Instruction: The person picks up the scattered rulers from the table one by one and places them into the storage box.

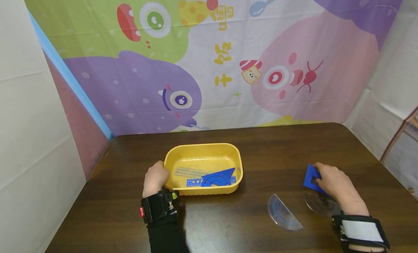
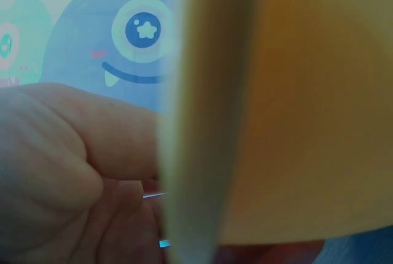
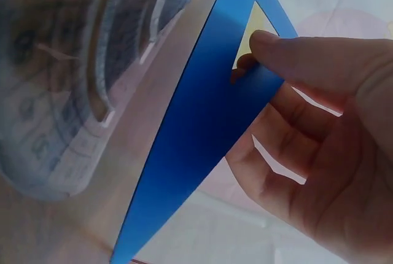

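A yellow plastic basin (image 1: 204, 191) stands on the table, and my left hand (image 1: 156, 178) grips its left rim. In the left wrist view the basin's wall (image 2: 307, 123) fills the right side, with the thumb (image 2: 123, 135) against it. Inside lie a clear ruler (image 1: 189, 172), a blue ruler (image 1: 193, 183) and a blue set square (image 1: 225, 174) with a blue protractor (image 1: 216, 179). My right hand (image 1: 336, 186) pinches another blue set square (image 3: 184, 135) between thumb and fingers. Below that hand is a clear protractor (image 1: 320, 204), partly hidden by the wrist.
Another clear protractor (image 1: 283, 213) lies on the brown table (image 1: 228, 224) between the basin and my right hand. A cartoon-printed curtain (image 1: 228, 64) hangs behind the table's far edge, and white cloth (image 1: 36, 118) hangs at the left.
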The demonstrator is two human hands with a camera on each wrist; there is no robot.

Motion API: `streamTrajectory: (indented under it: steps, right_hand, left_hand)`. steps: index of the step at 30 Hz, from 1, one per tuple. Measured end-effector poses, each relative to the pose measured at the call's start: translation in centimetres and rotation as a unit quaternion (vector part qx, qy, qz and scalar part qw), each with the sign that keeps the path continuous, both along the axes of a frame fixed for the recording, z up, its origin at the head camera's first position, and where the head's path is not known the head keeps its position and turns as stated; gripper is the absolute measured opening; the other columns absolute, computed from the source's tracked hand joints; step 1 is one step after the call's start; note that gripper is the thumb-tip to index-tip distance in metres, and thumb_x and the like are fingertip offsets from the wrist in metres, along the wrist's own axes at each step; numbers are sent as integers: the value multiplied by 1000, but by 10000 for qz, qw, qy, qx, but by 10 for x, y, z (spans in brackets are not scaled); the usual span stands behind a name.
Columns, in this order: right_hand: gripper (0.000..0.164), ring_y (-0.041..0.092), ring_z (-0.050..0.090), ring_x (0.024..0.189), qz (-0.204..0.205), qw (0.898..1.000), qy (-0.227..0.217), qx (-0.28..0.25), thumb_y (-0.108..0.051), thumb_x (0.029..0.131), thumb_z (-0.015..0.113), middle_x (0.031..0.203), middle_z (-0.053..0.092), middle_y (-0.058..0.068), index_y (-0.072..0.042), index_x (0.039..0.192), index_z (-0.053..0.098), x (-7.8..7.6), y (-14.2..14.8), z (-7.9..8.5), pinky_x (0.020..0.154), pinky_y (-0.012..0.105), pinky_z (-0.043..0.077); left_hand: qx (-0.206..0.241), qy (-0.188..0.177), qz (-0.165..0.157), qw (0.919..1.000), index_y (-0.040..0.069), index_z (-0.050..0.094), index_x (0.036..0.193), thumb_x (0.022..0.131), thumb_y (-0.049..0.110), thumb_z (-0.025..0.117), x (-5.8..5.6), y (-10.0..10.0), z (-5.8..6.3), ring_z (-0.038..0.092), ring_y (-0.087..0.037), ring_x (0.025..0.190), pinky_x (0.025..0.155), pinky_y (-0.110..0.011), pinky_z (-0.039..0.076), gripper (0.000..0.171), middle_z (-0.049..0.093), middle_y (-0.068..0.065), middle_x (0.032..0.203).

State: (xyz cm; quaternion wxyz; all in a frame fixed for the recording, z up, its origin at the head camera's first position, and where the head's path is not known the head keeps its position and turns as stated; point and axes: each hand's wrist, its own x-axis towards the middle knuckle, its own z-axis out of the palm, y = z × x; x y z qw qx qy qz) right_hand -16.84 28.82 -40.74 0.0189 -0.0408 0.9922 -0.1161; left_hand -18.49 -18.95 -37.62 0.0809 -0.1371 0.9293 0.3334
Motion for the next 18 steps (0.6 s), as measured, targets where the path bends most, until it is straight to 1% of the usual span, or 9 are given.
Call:
streamTrajectory:
  steps: [6,11,14,18]
  right_hand:
    - [36,47,57,87,76,9998,192,80,-2,78,60,101,57,33,12,110,51,-1,-2,1,70,57,44]
    - [37,47,57,87,131,9995,268,46,-1,77,62,100,57,33,12,110,51,0,-6,3,70,56,45]
    - [37,46,58,86,175,9990,397,59,-1,77,64,99,58,33,12,109,52,0,-9,4,69,55,46]
    - [33,43,59,85,262,9978,601,61,-1,79,62,97,59,30,11,108,53,1,-15,8,68,53,46]
  left_hand:
    - [14,31,-8,10000,-4,49,101,84,4,40,1,0,1,49,-24,66,58,-29,37,21,48,-13,76]
    - [39,7,-7,10000,-4,48,102,85,4,40,2,0,1,49,-24,66,58,-29,37,21,48,-13,76]
    - [20,9,-10,10000,-4,48,102,85,4,40,2,0,1,49,-24,66,58,-30,37,21,48,-13,76]
    - [-11,22,-27,10000,-5,48,102,85,4,40,2,0,1,49,-24,66,59,-30,37,21,48,-13,76]
